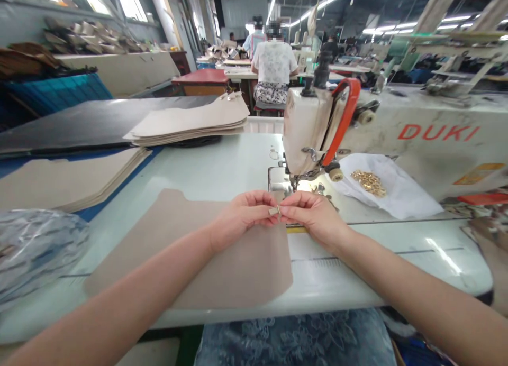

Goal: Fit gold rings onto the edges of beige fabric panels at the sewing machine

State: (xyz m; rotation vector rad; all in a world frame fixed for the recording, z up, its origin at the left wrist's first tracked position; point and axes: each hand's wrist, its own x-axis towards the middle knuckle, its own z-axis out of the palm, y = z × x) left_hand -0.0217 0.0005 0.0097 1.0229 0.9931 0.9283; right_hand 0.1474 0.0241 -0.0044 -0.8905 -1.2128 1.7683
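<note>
My left hand [242,218] and my right hand [313,215] meet fingertip to fingertip over the sewing table, both pinched on a small tan tab with a metal piece [275,211]. Under them lies a flat tan cut panel [190,260], reaching to the table's near edge. Just behind my hands stands the head of the sewing machine [313,128] with its needle area [296,183]. To the right of the needle, a white cloth [400,197] holds a heap of small gold metal rings [369,182].
Stacks of tan panels lie at the left [59,181] and further back [190,122]. A crinkled plastic bag [35,249] sits at the near left. The machine body marked DUKI [436,133] fills the right. Other people sit at tables in the background [273,70].
</note>
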